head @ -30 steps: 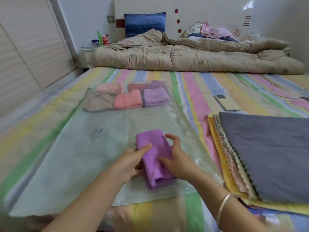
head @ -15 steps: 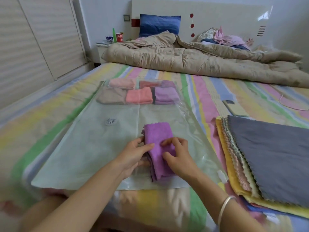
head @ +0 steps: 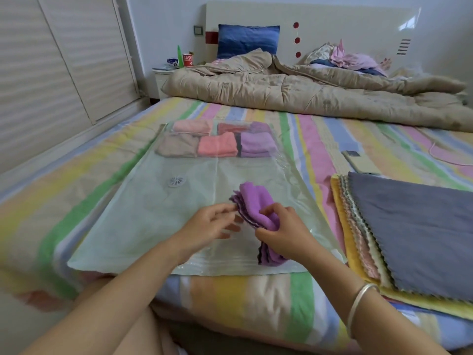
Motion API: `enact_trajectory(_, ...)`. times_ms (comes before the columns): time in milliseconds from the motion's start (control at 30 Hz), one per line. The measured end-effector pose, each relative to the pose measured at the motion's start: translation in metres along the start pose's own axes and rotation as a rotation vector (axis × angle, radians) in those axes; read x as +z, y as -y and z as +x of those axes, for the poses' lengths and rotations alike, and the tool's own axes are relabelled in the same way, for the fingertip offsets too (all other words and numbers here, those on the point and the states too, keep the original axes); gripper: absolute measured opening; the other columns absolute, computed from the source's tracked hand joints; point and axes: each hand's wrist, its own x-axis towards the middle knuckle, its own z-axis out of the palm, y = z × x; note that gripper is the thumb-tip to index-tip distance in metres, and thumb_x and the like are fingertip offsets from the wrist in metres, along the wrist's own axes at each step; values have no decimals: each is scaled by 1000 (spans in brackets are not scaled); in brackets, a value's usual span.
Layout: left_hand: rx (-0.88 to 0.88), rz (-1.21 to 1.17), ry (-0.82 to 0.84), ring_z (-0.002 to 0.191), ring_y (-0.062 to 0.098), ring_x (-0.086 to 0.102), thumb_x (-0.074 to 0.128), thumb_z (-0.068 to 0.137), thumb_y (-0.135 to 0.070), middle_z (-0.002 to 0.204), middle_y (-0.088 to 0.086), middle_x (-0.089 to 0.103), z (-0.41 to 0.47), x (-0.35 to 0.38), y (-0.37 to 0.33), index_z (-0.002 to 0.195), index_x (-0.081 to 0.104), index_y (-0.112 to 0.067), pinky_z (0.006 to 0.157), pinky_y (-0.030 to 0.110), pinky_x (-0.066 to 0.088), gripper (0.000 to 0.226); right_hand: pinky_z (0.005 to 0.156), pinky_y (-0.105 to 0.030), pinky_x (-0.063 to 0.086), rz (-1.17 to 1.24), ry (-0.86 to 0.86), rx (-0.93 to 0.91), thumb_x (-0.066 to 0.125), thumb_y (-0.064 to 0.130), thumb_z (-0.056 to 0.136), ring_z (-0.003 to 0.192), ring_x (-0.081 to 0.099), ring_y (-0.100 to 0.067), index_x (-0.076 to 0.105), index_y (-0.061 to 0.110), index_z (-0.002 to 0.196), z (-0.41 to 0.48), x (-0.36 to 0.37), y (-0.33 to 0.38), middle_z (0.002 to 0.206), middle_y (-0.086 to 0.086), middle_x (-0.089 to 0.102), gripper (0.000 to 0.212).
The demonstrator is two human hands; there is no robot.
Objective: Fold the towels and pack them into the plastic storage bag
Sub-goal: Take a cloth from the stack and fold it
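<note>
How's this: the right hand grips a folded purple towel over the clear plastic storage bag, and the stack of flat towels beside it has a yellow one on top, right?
No: the head view shows a grey towel on top of the stack, with the yellow towel at the bottom. The right hand grips the folded purple towel over the clear plastic storage bag.

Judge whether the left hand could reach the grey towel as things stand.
Probably not easily: the right hand, gripping the purple towel, lies between the left hand and the grey towel.
</note>
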Motion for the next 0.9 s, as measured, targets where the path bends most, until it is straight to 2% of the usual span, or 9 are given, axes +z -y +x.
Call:
enact_trajectory(100,299,926,91,115,5,53,59,71,-66,123,-13,58,-8,-15,25,127,56,-33,105,31,39,66,70,-26,40,18,-2,18,66,35,73,82,59,-21,63,30,99,-1,-2,-11,102,-6,59,28)
enact_trajectory(167,413,1174,157,118,9,47,60,61,-73,126,-11,53,-10,-24,37,125,56,-33,108,30,31,76,70,-29,44,41,-14,18,67,29,76,83,61,-20,67,29,98,-4,-6,-15,97,-5,65,22)
enact_trajectory(300,505,1144,107,116,10,50,67,61,-66,123,-10,55,-13,-31,38,115,60,-32,103,23,29,64,78,-32,50,92,-11,10,67,25,76,84,64,-18,70,29,100,-10,-16,-16,89,-1,70,25)
enact_trajectory(400,549,1076,55,108,6,55,62,70,-55,115,-13,62,-19,-29,29,103,68,-34,93,25,43,39,79,-31,51,102,-21,-18,69,25,75,82,64,-15,71,32,99,-13,-22,-15,87,3,71,25)
enact_trajectory(467,607,1101,3,89,8,65,53,76,-42,94,-13,71,-24,-25,26,87,74,-30,73,29,55,26,78,-30,51,139,-36,-35,69,26,73,78,64,-12,71,33,96,-16,-25,-13,83,6,70,24)
enact_trajectory(567,641,1153,-166,63,13,67,47,79,-33,71,-10,71,-25,-17,25,76,75,-28,50,28,53,28,80,-32,53,189,-45,-77,63,37,62,78,63,-10,71,36,91,-21,-29,-8,83,10,69,30)
enact_trajectory(767,257,981,-262,82,6,67,71,80,-42,86,-17,74,-33,-12,-7,85,76,-35,77,26,50,9,86,-17,45,323,-87,-339,64,28,63,95,60,-2,70,35,94,-39,-46,8,104,10,63,32)
enact_trajectory(867,115,760,-162,64,-1,63,79,74,-41,67,-11,71,-30,-23,-23,63,73,-34,68,25,49,14,78,-13,44,404,-22,-507,59,28,61,90,62,-3,69,38,88,-52,-54,17,100,7,64,30)
enact_trajectory(900,99,693,-136,56,0,58,79,76,-33,60,-25,65,-30,-26,-29,56,70,-27,62,26,45,23,77,-16,46,387,8,-543,58,27,61,89,63,-6,71,36,87,-55,-55,18,98,6,65,30)
